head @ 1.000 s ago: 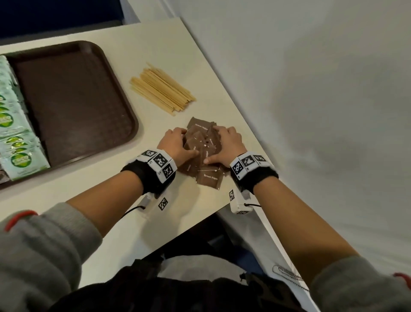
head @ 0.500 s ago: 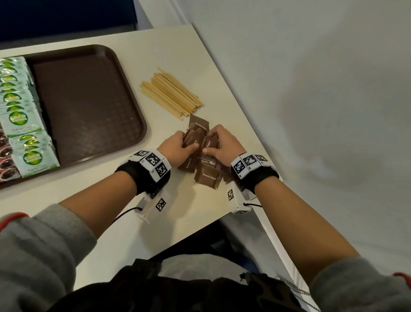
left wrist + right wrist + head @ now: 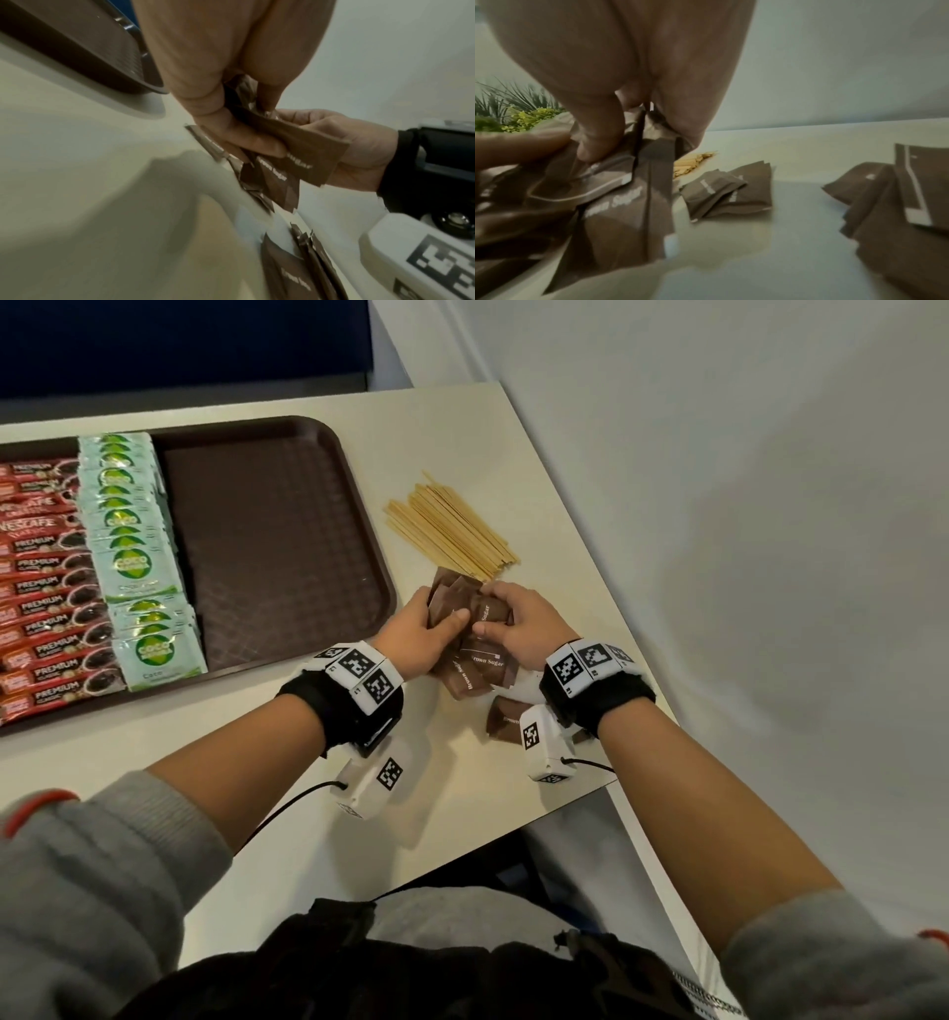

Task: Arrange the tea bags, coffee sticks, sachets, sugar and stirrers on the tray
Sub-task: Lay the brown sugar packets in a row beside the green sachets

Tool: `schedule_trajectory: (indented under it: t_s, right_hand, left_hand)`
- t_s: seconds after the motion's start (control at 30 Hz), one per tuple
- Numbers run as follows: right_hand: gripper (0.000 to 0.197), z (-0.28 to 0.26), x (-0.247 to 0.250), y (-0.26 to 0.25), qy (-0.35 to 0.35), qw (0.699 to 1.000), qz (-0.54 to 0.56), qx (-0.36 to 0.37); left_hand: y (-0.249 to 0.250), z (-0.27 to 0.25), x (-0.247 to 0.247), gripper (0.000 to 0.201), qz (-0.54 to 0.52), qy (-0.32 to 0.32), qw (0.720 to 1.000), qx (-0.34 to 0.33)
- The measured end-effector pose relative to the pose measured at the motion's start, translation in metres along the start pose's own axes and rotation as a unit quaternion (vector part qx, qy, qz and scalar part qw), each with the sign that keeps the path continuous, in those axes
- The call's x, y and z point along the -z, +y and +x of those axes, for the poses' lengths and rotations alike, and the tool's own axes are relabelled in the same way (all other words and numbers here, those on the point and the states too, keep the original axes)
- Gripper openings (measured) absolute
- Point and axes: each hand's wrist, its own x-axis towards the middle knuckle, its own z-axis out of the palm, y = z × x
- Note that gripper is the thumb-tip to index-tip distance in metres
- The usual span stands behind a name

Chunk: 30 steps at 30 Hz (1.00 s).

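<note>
Both hands grip one bunch of brown sugar sachets (image 3: 475, 654) just above the table, right of the tray. My left hand (image 3: 416, 634) holds the bunch from the left with its thumb on top, and my right hand (image 3: 513, 626) clasps it from the right. Loose brown sachets (image 3: 506, 719) lie on the table under my right wrist, also seen as loose sachets (image 3: 729, 190) in the right wrist view. The brown tray (image 3: 277, 546) carries red coffee sticks (image 3: 41, 588) and green sachets (image 3: 133, 546) on its left side. Wooden stirrers (image 3: 452, 531) lie on the table beyond my hands.
The table's right edge (image 3: 590, 546) runs close to my right hand, with grey floor beyond it. The near table edge (image 3: 462, 855) is just below my wrists. A green plant (image 3: 513, 113) shows in the right wrist view.
My hands have drawn the sachets together and lifted the bunch off the table; some sachets stayed behind near my right wrist. The head view has shifted, so more of the tray's left side shows.
</note>
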Motion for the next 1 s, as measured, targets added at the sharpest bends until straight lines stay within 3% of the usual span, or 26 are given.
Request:
schedule_trajectory:
  t_s: [0.3,0.5,0.73,0.87,0.93,1.0]
  right_hand:
    - [0.039,0.014,-0.009,-0.033,-0.044,0.998,0.03,0.02]
    - [0.036,0.024,-0.025,-0.055,-0.064,0.997,0.022,0.035]
    - [0.035,0.033,-0.046,-0.091,-0.007,0.996,0.081,0.045]
    - [0.031,0.041,-0.056,-0.111,0.028,0.989,0.133,0.049]
    - [0.03,0.042,-0.064,-0.125,0.022,0.988,0.137,0.061]
    - [0.027,0.041,-0.078,-0.137,-0.011,0.987,0.139,0.076]
  left_hand:
    - [-0.006,-0.009,0.041,0.066,-0.064,0.007,0.998,0.0]
    - [-0.006,-0.02,0.062,0.039,-0.121,0.025,0.992,0.018]
    - [-0.028,-0.026,0.11,0.06,-0.088,0.135,0.987,-0.002]
    - [-0.031,-0.036,0.136,0.045,-0.031,0.198,0.98,0.014]
    - [-0.033,-0.039,0.145,0.044,-0.042,0.213,0.976,0.008]
    - [-0.032,-0.041,0.15,0.057,-0.074,0.218,0.973,0.006]
